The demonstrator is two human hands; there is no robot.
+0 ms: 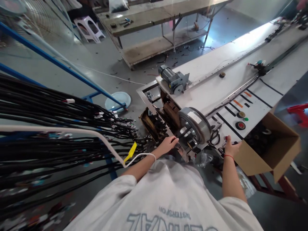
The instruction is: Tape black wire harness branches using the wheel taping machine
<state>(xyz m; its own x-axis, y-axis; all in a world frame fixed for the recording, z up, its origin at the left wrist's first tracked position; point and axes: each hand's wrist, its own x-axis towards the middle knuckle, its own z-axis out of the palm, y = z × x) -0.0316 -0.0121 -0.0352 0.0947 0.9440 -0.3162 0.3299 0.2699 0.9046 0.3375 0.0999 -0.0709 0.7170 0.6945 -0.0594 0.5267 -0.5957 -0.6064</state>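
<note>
My left hand (167, 145) is closed at the table's near left corner. Its fingertips pinch a dark, slim rod-like piece (183, 132) that runs towards a large clear-and-grey reel (195, 125); its exact kind is unclear. The reel stands upright at the table's end, with a white label on it. My right hand (231, 148), a red cord on its wrist, lies at the table's front edge. One finger reaches to a small red button-like part (226, 138), and the other fingers are spread near the cardboard box (288, 146).
A grey motor (169, 75) sits on the long white table (207, 86). Tape rolls (240, 125) and dark and orange strips lie on its right side. Many black cable bundles (60, 106) hang at left on a blue rack (48, 53). A workbench (144, 22) stands behind.
</note>
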